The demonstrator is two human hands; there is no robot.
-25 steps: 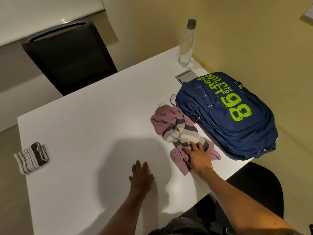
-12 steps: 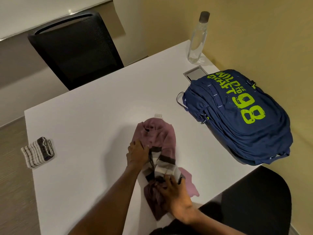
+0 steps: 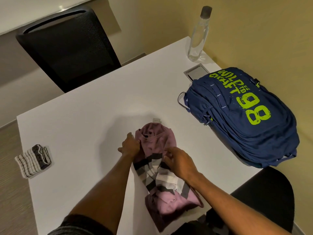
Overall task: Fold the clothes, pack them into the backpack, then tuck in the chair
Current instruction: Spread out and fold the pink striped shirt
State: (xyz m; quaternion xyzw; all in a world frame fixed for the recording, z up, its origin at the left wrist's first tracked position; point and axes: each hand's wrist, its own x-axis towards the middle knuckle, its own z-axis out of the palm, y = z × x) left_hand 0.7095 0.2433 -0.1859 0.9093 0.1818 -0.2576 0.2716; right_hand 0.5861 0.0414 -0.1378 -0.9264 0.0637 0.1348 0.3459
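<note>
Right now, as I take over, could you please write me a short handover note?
Left hand: grips the left edge of the crumpled mauve garment with grey and white stripes.
Right hand: fingers curled on its striped band.
Garment overhangs the white table's near edge.
Navy fabric backpack with lime lettering lies flat on the right; small folded striped cloth at the left edge.
Done: cloth looks folded.
Left: fold garment, pack both, tuck in black chair.

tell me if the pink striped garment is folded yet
Not folded: the pink striped garment lies crumpled on the table, left hand and right hand holding it.
</note>
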